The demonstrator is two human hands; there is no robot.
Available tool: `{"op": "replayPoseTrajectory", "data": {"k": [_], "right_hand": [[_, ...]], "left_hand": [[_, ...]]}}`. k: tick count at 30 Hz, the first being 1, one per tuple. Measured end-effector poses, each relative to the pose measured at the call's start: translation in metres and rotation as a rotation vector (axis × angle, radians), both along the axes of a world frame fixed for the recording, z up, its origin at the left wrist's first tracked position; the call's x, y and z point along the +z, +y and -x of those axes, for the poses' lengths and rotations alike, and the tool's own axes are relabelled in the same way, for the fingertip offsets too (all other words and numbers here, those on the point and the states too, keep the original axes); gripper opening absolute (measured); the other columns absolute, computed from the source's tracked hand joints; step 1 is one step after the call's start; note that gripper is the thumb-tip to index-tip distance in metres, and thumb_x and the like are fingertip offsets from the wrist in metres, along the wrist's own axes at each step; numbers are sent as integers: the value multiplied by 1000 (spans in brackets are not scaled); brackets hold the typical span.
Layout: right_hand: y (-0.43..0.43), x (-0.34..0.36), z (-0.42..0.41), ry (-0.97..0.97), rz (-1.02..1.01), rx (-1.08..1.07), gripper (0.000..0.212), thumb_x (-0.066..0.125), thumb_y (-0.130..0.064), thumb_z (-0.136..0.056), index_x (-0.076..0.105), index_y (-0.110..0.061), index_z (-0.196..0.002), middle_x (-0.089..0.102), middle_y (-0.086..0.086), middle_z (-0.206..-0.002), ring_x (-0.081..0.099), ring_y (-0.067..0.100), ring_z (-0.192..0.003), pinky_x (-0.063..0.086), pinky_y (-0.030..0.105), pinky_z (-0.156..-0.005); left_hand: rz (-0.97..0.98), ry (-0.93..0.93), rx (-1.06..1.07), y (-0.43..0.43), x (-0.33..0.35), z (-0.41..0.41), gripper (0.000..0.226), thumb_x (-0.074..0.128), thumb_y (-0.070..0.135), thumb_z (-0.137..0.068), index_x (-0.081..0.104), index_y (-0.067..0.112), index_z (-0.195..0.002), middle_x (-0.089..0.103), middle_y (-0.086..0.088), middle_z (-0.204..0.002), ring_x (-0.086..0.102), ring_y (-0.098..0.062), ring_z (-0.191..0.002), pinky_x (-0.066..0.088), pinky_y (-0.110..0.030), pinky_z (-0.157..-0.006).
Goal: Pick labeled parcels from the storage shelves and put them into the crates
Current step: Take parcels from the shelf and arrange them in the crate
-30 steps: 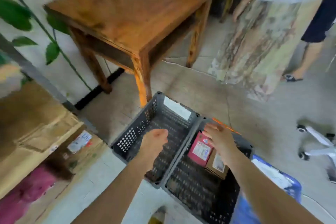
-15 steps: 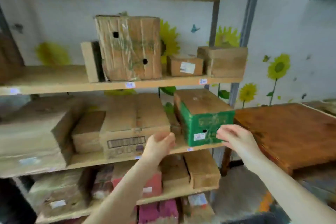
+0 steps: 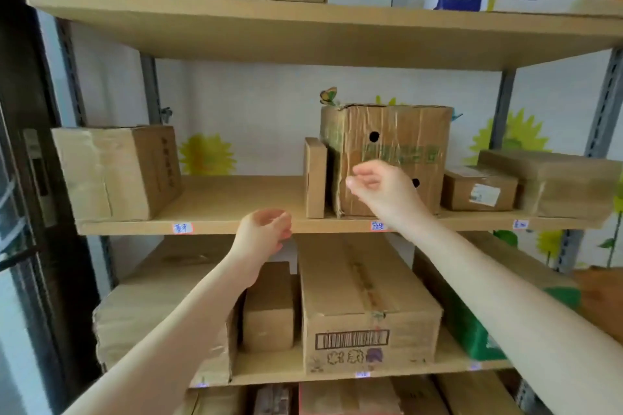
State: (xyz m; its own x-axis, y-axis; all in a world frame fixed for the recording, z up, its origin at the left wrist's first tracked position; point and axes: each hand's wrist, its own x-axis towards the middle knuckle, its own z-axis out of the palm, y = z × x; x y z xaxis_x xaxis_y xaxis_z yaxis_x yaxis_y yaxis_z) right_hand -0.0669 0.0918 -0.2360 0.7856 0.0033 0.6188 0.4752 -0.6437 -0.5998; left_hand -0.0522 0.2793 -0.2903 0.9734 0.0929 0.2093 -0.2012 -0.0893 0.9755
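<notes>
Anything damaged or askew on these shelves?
Yes. The holed box on the middle shelf is creased, with a torn top corner. The big box at lower left has a ragged front edge. A slim box stands on end beside the holed one.

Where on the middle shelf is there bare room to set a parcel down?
The one bare patch on the middle shelf lies between the big box at left and the thin upright box. Right of that it is crowded: holed carton, small labelled parcel and flat parcel sit close together. The shelf below is packed.
</notes>
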Motion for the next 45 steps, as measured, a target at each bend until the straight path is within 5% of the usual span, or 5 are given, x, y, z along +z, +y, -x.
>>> {"op": "replayPoseTrajectory", "data": {"k": [12,18,22,31,45], "right_hand": [[64,54,-84,-10,533,-287,23,30,-12,-99,44,-6,-82,45,5,-68,49,29,-72,36,31,-55],[70,26,-106,137,96,73,35,28,-16,-100,45,-10,-131,59,8,-121,56,25,-111,44,36,-94],[77,-5,-110,164,-103,250,34,36,-17,-99,46,-13,-132,58,2,-126,53,12,-114,42,28,-99],[114,-15,-108,355,-558,349,48,60,-23,-89,45,-13,-134,61,2,-116,61,19,-103,54,39,-82],[22,-75,78,129,-560,-144,29,65,-14,-84,57,-17,-111,65,-1,-110,61,16,-107,49,35,-94]], "left_hand": [[-27,-45,19,4,28,-79,39,47,27,-95,49,10,-130,60,-3,-100,61,-22,-101,50,-33,-87],[-30,-54,51,-2,74,-113,55,54,56,-83,57,6,-108,61,-6,-97,62,-25,-95,57,-38,-71],[43,-74,172,21,64,-117,16,62,19,-81,57,7,-71,61,-10,-73,65,-29,-76,58,-40,-65],[586,-46,84,109,24,-77,26,54,20,-82,56,18,-107,56,-5,-100,55,-20,-84,50,-27,-51],[397,-64,-412,16,-58,13,17,57,14,-74,43,20,-66,49,7,-60,46,-10,-58,37,-24,-52]]}}
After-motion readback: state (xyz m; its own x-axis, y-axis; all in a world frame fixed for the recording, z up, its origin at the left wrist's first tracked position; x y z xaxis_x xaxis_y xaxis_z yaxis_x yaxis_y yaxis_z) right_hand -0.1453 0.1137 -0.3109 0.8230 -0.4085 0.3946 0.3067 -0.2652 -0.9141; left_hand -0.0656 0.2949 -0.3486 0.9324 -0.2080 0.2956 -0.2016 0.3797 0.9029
